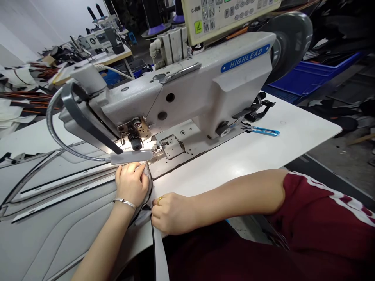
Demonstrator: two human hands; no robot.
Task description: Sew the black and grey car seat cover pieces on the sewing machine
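A grey padded fabric panel (70, 230) with curved stitch lines spreads over the left of the sewing table. My left hand (131, 181), wearing a silver bangle, bends its fingers over the panel's raised edge just below the needle area. The fingertips are partly hidden behind the white lamp head (131, 157). To the right, my right hand (172, 214), with a gold ring, is closed at the panel's dark-edged corner. From beneath its fingers a white strip with a black edge (159, 253) hangs down past the table's front edge. The sewing machine (187, 89) stands directly beyond both hands.
Blue thread snips (260, 130) lie on the white tabletop (304, 121), right of the machine. The lamp's flexible metal neck (49, 121) arches at left. A control panel (231, 17) tops the machine. Behind stand a blue bin (310, 74) and another sewing machine (96, 41).
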